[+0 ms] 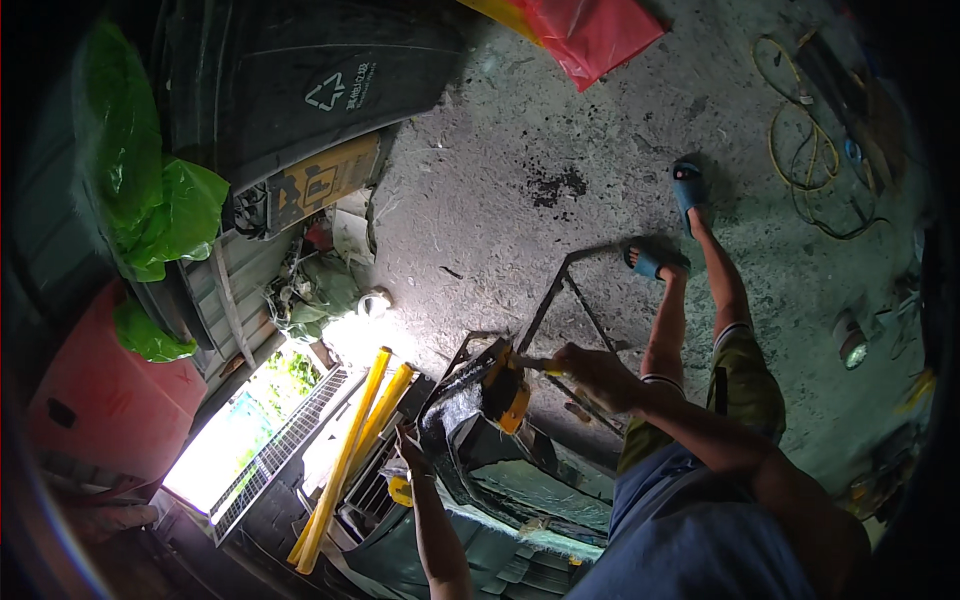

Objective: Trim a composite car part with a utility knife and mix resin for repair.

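**Yellow power tool held over a dark framed panel**

A yellow-and-black power tool [507,392] is gripped by the right hand [590,372], whose fingers are closed around a handle at the tool's right side; the tool's long axis runs roughly from upper right to lower left, its body tilted down toward the dark framed panel [500,470] beneath it; the tool is seen near the middle of the view, just above the panel's upper edge. The left hand [410,445] is laid at the panel's left rim, fingers bent; whether anything is pinched cannot be told. Two yellow bars [350,450] are leaned side by side just left of that hand, slanting from upper right to lower left beside a metal grille [280,450]. A thin metal frame [570,300] lies on the concrete floor [480,200] beyond the tool. A dark bin [300,80] is seen at upper left, lined with a green bag [150,200]; yellow cable [800,150] is coiled at upper right.
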Action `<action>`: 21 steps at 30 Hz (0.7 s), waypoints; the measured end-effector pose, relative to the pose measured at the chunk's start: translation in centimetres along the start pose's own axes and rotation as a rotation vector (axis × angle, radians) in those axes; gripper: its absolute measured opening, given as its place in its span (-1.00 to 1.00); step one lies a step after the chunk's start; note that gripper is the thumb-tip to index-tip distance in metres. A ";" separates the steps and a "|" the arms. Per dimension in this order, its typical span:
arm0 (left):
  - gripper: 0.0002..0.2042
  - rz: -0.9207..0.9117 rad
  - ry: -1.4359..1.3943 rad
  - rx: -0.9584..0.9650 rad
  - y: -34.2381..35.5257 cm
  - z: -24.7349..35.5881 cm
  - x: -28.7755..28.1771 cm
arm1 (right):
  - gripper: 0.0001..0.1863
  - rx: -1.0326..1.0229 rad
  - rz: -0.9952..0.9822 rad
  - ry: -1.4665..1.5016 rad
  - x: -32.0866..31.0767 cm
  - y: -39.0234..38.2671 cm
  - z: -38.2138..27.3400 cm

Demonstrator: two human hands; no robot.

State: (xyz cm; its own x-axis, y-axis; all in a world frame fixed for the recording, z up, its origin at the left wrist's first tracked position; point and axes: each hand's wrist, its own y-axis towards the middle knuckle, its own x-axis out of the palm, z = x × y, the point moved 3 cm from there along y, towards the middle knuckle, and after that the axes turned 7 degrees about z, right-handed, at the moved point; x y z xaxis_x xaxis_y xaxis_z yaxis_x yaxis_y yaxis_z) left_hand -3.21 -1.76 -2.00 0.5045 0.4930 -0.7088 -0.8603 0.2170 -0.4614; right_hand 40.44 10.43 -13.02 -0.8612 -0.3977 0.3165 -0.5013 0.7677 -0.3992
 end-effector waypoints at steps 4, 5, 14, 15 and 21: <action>-0.57 -0.032 0.000 -0.043 -0.8 0.4 0.6 | -0.74 0.058 -0.006 0.046 0.9 1.6 -0.3; -0.57 -0.019 0.003 -0.043 -0.2 -0.2 -0.6 | -0.74 0.065 0.011 -0.013 1.1 2.0 -0.1; -0.57 0.011 0.050 0.089 5.7 -4.3 -5.1 | -0.67 0.052 0.217 -0.145 -6.4 0.8 9.3; -0.56 0.037 0.046 0.093 5.6 -4.6 -5.6 | -0.64 0.326 0.145 0.248 -7.0 1.3 7.1; -0.52 0.059 0.049 0.119 3.8 -3.3 -3.0 | -0.63 0.145 0.084 0.209 -6.6 3.8 3.1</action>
State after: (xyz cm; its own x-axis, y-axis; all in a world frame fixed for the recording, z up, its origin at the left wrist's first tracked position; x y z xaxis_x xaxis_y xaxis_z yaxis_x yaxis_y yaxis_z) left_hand -7.74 -5.22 -3.45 0.4532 0.4668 -0.7594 -0.8898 0.2887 -0.3535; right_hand 43.94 14.43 -19.32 -0.8717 -0.2118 0.4419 -0.4487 0.7077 -0.5458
